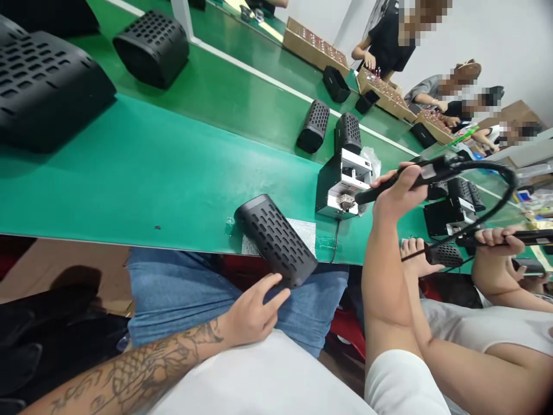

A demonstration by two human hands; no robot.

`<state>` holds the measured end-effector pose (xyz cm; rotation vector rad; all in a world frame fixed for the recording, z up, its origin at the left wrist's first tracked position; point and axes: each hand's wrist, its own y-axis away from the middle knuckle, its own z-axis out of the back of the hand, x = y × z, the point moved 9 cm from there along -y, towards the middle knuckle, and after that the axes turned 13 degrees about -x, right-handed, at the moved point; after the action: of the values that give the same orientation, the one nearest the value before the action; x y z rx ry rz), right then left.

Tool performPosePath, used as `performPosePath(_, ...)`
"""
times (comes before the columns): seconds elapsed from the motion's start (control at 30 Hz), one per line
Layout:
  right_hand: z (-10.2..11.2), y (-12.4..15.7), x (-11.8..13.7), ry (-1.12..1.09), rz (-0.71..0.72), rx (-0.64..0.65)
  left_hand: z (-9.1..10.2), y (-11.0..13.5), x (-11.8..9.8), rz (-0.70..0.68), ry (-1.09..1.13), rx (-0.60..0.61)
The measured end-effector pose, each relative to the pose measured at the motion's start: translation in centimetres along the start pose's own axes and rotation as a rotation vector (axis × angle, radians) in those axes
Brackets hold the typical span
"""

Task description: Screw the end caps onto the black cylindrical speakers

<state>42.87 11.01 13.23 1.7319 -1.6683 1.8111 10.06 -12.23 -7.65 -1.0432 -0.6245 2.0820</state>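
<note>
My right hand [401, 193] is wrapped around a black electric screwdriver [421, 173] with a thick cable. The screwdriver's tip is at the front of a small black-and-silver screw feeder [343, 184]. A black perforated speaker housing [279, 239] lies tilted on a pale foam sheet [306, 231], its near end sticking out past the table edge. My left hand [254, 308] is at that near end with its fingers apart. One fingertip seems to touch the housing's corner; whether it presses on it, I cannot tell.
More black housings [151, 49] stand along the green table [151, 173] and the line behind it. To my right, a co-worker's hand [501, 239] holds another screwdriver. Across the line, several people work at cardboard trays [315, 46]. A cable [336, 242] hangs over the edge.
</note>
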Motion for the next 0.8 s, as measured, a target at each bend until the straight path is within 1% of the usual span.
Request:
performPosePath(0.07, -0.2, -0.1, -2.6, -0.006, -0.064, 0.102, -0.4, -2.5, -1.0, -0.195, 0.007, 0.121)
performPosePath(0.13, -0.3, 0.5, -3.9, -0.021, -0.111, 0.196, 0.3, -6.0, -1.0, -0.355, -0.064, 0.177)
performPosePath(0.17, -0.2, 0.8, -4.2, -0.025, -0.121, 0.215, 0.8, -8.1, -0.4, -0.376, -0.117, 0.208)
performPosePath(0.2, 0.0, 1.0, -4.2, -0.026, -0.126, 0.219, 1.2, -10.2, 0.6, -0.365, -0.152, 0.254)
performPosePath(0.27, 0.4, 1.5, -3.7, -0.027, -0.134, 0.191, 1.6, -14.0, 2.8, -0.309, -0.17, 0.359)
performPosePath(0.3, 0.8, 1.6, -3.1, -0.037, -0.14, 0.157, 1.6, -15.5, 3.6, -0.295, -0.162, 0.403)
performPosePath(0.37, 1.5, 2.1, -1.7, -0.067, -0.166, 0.104, 1.3, -17.7, 5.1, -0.245, -0.219, 0.434)
performPosePath(0.43, 2.3, 3.0, 0.7, -0.122, -0.18, 0.079, 0.8, -19.0, 6.1, -0.184, -0.335, 0.419)
performPosePath(0.5, 2.7, 4.2, 3.6, -0.212, -0.174, 0.129, 0.4, -19.3, 6.5, -0.128, -0.418, 0.407)
performPosePath(0.57, 2.7, 5.9, 6.6, -0.322, -0.166, 0.246, 0.0, -19.1, 6.5, -0.087, -0.432, 0.415)
performPosePath(0.63, 2.3, 7.9, 8.8, -0.396, -0.18, 0.39, 0.0, -18.8, 6.4, -0.06, -0.431, 0.422)
performPosePath(0.67, 2.1, 8.9, 9.5, -0.414, -0.187, 0.442, 0.0, -18.7, 6.4, -0.054, -0.434, 0.424)
performPosePath(0.73, 1.7, 10.5, 10.0, -0.426, -0.194, 0.513, 0.1, -18.5, 6.3, -0.053, -0.44, 0.427)
performPosePath(0.8, 1.3, 11.6, 9.7, -0.415, -0.199, 0.529, 0.2, -18.5, 6.2, -0.054, -0.442, 0.425)
